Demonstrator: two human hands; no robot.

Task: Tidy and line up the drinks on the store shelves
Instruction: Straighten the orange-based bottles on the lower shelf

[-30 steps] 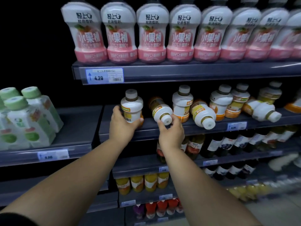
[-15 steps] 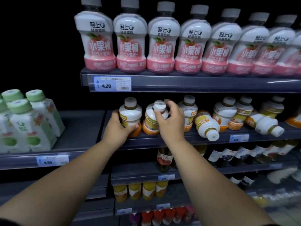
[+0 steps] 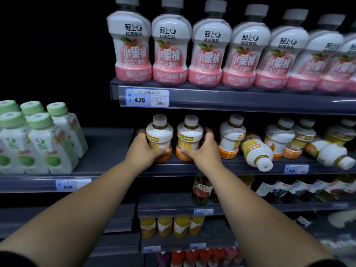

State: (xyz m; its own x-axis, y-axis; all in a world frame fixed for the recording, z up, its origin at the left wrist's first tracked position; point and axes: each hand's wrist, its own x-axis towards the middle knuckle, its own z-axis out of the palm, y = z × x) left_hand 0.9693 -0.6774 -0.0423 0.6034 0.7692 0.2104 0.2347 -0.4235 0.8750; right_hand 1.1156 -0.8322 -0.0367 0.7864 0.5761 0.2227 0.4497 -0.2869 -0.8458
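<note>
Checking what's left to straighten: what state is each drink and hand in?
Left hand: grips first bottle, upright.
Right hand: grips second bottle, upright.
Third bottle: upright.
Fourth bottle: on its side, cap forward.
Far-right bottle: on its side.
Peach bottles: upright, lined up.

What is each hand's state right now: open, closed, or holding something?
Left hand: holding the leftmost orange bottle, fingers curled round it.
Right hand: holding the second orange bottle, thumb and fingers around it.
</note>
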